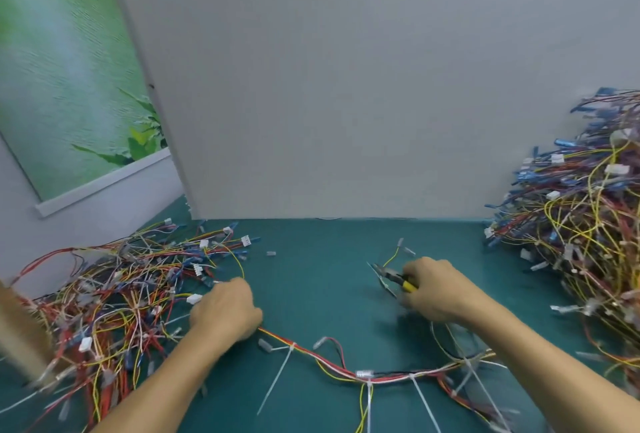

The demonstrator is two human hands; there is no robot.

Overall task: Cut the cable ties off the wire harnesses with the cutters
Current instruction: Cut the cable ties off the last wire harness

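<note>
A long wire harness of red, yellow, white and black leads [346,368] is lying across the lower centre of the frame on the teal table mat [318,276], bowing downward between the two forearms. Several white plastic cable ties [277,373] are cinched around it, their long tails sticking out toward the bottom edge. The left hand [225,311], left of centre, is curling its fingers down over the harness's left end and gripping it, with the leads running out from under the palm. The right hand [436,290], right of centre, is clenching the yellow-handled cutters [391,276], whose dark nose is pointing toward the upper left, above the mat; blur is hiding how the blades stand. A tangled heap of loose harnesses [114,301] is spreading over the lower left, and a taller heap with blue terminals [588,218] is rising along the right edge. A grey wall panel [346,86] is filling the upper centre, beside a green leaf poster [62,69] at upper left.
</note>
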